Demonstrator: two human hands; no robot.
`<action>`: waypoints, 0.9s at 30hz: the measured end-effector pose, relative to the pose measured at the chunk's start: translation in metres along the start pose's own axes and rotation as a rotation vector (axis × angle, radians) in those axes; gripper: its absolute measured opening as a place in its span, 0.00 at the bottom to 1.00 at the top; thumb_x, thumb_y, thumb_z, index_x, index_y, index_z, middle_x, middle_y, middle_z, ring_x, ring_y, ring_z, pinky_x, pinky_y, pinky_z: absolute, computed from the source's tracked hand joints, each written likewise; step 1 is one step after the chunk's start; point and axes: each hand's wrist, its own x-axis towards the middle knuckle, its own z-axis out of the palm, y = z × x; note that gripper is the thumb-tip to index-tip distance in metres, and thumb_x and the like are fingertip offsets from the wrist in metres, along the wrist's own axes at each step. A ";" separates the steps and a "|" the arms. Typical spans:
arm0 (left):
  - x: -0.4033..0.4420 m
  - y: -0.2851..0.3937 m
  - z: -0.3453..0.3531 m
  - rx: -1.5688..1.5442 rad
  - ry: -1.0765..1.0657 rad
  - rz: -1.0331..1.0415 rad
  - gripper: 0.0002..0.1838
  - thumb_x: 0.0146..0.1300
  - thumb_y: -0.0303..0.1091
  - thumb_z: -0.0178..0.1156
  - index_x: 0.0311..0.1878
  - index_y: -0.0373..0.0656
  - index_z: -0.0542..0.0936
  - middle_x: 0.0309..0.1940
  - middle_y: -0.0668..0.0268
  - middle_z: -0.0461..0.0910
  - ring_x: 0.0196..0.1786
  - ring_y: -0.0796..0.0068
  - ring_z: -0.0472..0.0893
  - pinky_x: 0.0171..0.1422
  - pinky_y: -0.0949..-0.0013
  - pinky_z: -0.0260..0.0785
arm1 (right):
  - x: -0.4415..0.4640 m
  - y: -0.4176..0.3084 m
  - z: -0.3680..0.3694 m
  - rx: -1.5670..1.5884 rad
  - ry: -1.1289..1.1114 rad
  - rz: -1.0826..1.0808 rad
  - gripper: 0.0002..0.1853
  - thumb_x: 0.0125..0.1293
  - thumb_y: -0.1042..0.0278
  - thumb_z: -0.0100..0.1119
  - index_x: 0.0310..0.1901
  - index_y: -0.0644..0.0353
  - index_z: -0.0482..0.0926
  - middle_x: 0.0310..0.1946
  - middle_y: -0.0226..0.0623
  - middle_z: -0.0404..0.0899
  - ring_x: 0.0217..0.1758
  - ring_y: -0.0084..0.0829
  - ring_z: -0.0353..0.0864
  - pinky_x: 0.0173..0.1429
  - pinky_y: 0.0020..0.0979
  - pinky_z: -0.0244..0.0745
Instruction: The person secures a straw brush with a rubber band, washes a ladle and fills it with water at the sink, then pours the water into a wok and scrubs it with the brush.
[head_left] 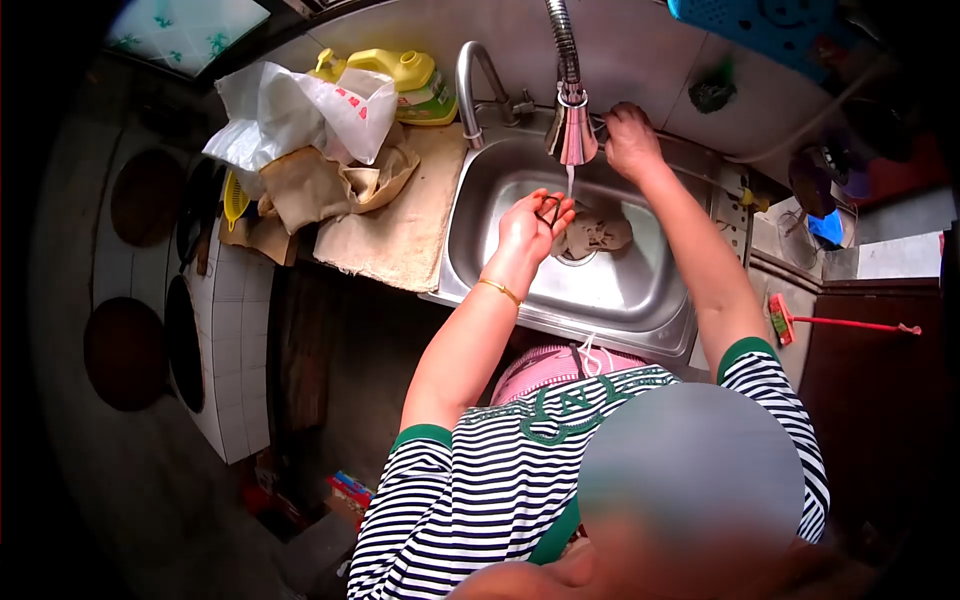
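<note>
My left hand (535, 225), with a gold bangle at the wrist, is held palm up over the steel sink (640, 285). Its fingers are curled around a thin dark looped item (548, 208) whose kind I cannot make out. A stream of water (571, 180) runs from the chrome spray tap (573, 130) beside those fingers. My right hand (632, 142) reaches behind the sink and closes on the tap's handle (601, 128), its fingertips partly hidden. A greyish-brown soft lump (605, 235) lies in the basin near the drain.
Left of the sink, a board (390, 235) bears brown wrapping (310, 195), a white plastic bag (290, 115) and a yellow detergent bottle (420, 85). A second curved tap (470, 90) stands at the sink's back left. A red-handled brush (785, 318) is at right.
</note>
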 end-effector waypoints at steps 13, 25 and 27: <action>-0.006 -0.046 0.056 0.018 -0.110 0.117 0.15 0.68 0.37 0.43 0.52 0.42 0.72 0.49 0.63 0.75 0.52 0.66 0.75 0.60 0.66 0.65 | -0.046 -0.092 0.016 0.822 -0.100 0.376 0.16 0.59 0.68 0.49 0.48 0.64 0.73 0.51 0.53 0.71 0.59 0.50 0.67 0.63 0.40 0.61; -0.007 -0.036 0.066 -0.041 -0.346 0.147 0.24 0.66 0.54 0.38 0.50 0.45 0.72 0.42 0.66 0.76 0.46 0.67 0.75 0.54 0.64 0.67 | -0.034 -0.083 0.027 0.765 -0.299 0.254 0.18 0.56 0.59 0.52 0.44 0.61 0.75 0.42 0.49 0.76 0.50 0.54 0.71 0.59 0.46 0.64; 0.010 -0.019 0.048 0.020 -0.485 0.039 0.26 0.66 0.58 0.37 0.48 0.46 0.72 0.41 0.68 0.76 0.46 0.67 0.75 0.53 0.64 0.68 | -0.040 -0.106 0.031 0.613 -0.178 0.157 0.18 0.60 0.58 0.48 0.45 0.62 0.75 0.39 0.48 0.78 0.47 0.50 0.74 0.55 0.43 0.68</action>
